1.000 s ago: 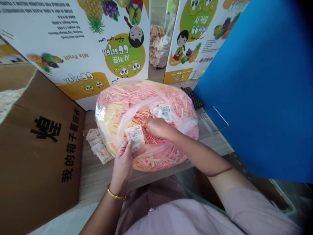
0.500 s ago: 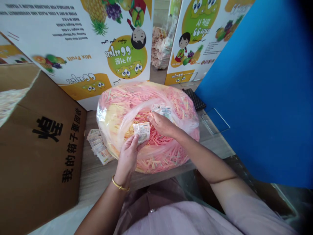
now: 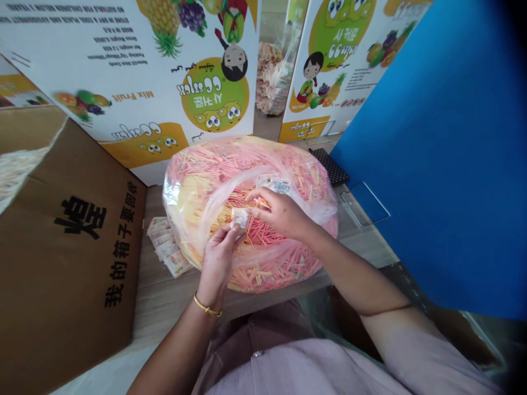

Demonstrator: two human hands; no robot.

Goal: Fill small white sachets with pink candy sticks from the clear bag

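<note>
From the head view, the left hand point(image 3: 216, 263) pinches a small white printed sachet point(image 3: 239, 217) between its fingertips, just above thin pink and yellow sticks point(image 3: 263, 236) in a clear plastic bag point(image 3: 197, 189); the right hand point(image 3: 280, 214) lies open beside it, gripping nothing; a slack pinch could drop the sachet among the sticks.

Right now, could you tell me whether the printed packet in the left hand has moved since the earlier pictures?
Yes: the packet has shifted rightward, farther from the stack of packets on the table and toward the right hand.
</note>
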